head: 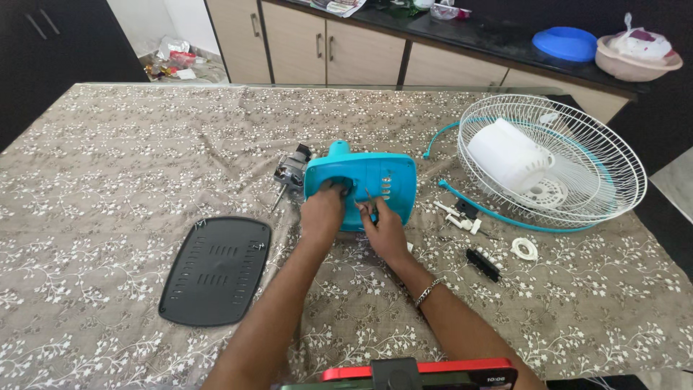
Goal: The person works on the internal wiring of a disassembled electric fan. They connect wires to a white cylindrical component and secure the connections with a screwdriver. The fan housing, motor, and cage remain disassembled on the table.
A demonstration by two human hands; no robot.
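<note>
Both hands worked on the teal fan base, which lay directly under and ahead of the fingers.

The left hand [323, 211] pressed its curled fingers into the dark opening of the teal fan base [361, 186], gripping the shell there; the right hand [382, 225] pinched a thin tool [369, 201] whose tip met the base just right of the left fingertips. The base lay with its long axis across the table, left to right, equally near both hands. The motor [290, 173] stuck out just beyond the left fingers, the black cover plate [215, 270] lay well apart to their left, and the wire fan guard [552, 162] well apart to the right.
</note>
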